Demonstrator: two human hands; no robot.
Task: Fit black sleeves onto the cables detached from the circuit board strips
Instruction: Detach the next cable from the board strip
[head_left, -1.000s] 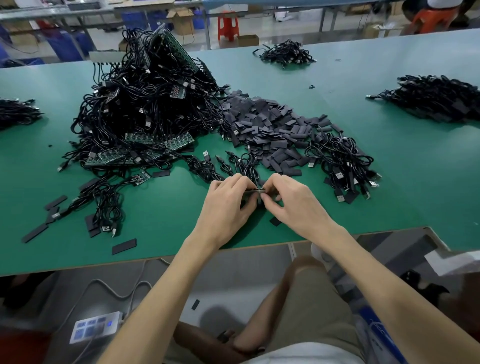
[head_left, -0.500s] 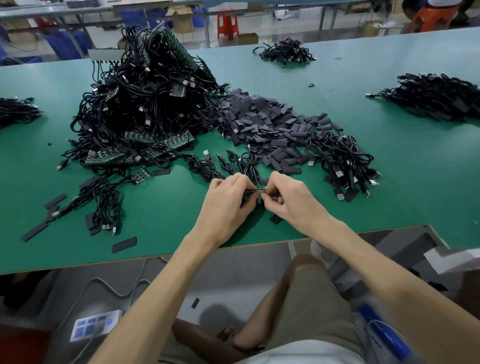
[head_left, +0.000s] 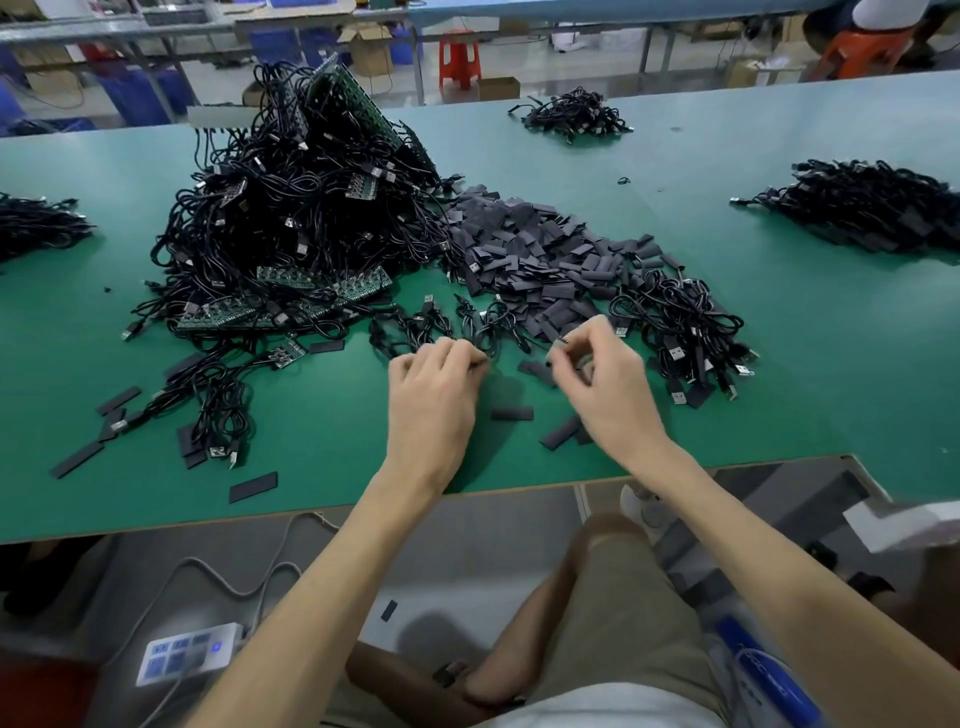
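My left hand (head_left: 434, 387) lies low over the green table (head_left: 322, 457) and pinches the end of a black cable (head_left: 485, 332) at its fingertips. My right hand (head_left: 605, 376) is raised a little to the right, thumb and forefinger pinching a small dark piece (head_left: 563, 343) that is too blurred to identify. A gap separates the hands. Just beyond them spreads a heap of flat black sleeves (head_left: 540, 260). A tall tangle of cables on green circuit board strips (head_left: 311, 208) rises at the left. Loose sleeves (head_left: 511, 414) lie between my hands.
A bundle of loose cables (head_left: 680, 332) lies right of my right hand. More cable piles sit far right (head_left: 872, 213), far back (head_left: 574, 117) and far left (head_left: 36, 228). Stray sleeves (head_left: 252, 486) lie near the table's front edge.
My hands were pressed together on one thin piece; they have pulled apart, the right hand moving right and up with a small piece, the left staying on the cable.
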